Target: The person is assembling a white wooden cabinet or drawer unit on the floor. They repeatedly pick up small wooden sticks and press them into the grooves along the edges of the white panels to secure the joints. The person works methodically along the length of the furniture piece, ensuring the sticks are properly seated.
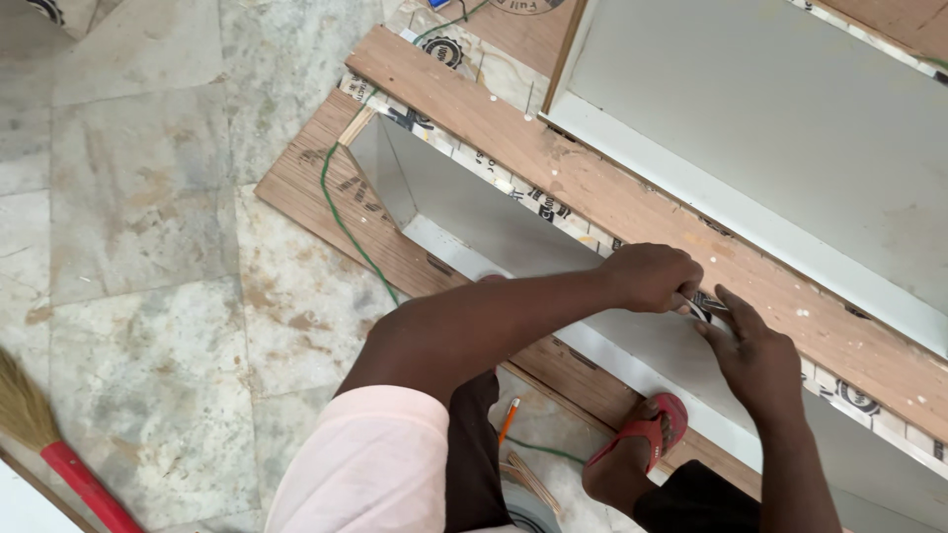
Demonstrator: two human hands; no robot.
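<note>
Keep left hand (652, 276), fisted around a small tool (703, 304), steady; brace with right hand (755, 350), fingers flat and apart, beside it on the frame (592, 202) edge. Rough brown plywood, smooth white laminate inside, boxy opening; mottled marble floor (148, 197), green wire (341, 222).

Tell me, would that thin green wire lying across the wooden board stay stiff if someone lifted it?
The thin green wire would probably flop: it already lies in loose curves over the brown wooden board and the floor. Being so slender, it likely weighs little, and a push would probably drag it rather than roll it.
</note>
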